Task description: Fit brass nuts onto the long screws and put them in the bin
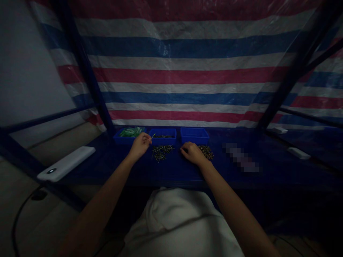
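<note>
My left hand is pinched on a thin metal pin, held just above the blue table and in front of the middle blue tray. A loose pile of thin pins lies on the table between my hands. My right hand rests on the table with fingers curled, beside a heap of small dark round parts; whether it holds one is hidden. A left blue tray holds green pieces. The right blue tray looks dark inside.
A white flat device lies on the table's left edge, near a dark cable on the floor. Two white blocks sit at the right. Dark blue frame posts stand left and right. A striped tarp hangs behind the trays.
</note>
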Demonstrator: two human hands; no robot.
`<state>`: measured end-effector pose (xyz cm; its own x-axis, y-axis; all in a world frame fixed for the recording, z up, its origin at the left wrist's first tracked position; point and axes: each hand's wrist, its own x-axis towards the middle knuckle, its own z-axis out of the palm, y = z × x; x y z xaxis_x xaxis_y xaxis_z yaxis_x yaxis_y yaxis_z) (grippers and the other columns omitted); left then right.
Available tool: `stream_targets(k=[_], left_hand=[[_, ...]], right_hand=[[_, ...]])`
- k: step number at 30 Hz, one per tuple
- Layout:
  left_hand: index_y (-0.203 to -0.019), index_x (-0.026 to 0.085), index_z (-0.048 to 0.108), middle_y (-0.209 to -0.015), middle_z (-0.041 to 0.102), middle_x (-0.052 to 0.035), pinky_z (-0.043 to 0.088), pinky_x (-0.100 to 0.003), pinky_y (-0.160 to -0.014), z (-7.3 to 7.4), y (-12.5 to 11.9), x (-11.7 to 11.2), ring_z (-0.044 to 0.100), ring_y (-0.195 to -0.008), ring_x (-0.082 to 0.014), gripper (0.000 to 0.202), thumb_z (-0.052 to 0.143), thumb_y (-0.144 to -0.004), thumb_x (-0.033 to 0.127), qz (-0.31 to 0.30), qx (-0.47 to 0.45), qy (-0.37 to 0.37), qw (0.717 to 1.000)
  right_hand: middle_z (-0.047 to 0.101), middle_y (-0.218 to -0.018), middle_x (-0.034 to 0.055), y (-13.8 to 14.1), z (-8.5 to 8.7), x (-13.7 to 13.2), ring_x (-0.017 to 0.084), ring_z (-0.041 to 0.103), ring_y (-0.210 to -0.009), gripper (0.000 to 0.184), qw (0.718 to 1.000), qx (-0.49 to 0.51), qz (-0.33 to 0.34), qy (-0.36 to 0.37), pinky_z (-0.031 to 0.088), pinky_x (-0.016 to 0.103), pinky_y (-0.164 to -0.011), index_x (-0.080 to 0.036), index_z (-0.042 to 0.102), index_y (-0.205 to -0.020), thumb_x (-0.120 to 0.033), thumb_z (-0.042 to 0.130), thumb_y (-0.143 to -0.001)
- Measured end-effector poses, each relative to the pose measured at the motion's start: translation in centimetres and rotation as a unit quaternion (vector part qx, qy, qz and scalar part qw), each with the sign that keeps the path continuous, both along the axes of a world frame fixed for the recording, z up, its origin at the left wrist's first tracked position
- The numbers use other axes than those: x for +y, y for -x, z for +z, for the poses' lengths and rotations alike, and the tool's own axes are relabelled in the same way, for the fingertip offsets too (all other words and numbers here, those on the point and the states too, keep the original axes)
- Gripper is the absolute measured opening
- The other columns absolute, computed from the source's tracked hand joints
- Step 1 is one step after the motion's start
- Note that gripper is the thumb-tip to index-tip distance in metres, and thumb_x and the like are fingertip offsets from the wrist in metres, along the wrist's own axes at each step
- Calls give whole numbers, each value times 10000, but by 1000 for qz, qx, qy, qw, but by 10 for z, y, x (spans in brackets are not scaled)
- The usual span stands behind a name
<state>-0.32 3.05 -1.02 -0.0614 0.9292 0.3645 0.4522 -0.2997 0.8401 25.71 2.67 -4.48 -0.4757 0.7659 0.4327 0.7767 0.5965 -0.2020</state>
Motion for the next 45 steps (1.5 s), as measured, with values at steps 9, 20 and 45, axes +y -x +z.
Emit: stream_targets(k=[9,20,45], left_hand=[[-763,113,538,-670,625,-20,309,-161,-405,8,-20,13,416,-404,-15,166,656,-648,130,-58,-396,127,908],[-724,166,525,-570,450,74,267,-152,-396,16,-12,-8,255,-353,12,93,568,-741,86,-274,-510,40,814],[-581,209,552,-612,585,-14,352,-248,-547,-24,15,-26,524,-573,-154,114,664,-581,234,14,269,49,962]], right_hand=[[639,-842,70,-1,-2,1,154,557,-823,189,1000,14,1,-7,389,272,-778,-157,632,-830,-220,455,-850],[638,-831,68,-2,-3,3,156,552,-815,184,1000,9,0,-5,388,276,-775,-159,632,-834,-226,461,-847],[633,-820,68,-1,-1,0,155,554,-807,191,1000,14,0,4,389,273,-767,-157,627,-819,-233,455,-852]])
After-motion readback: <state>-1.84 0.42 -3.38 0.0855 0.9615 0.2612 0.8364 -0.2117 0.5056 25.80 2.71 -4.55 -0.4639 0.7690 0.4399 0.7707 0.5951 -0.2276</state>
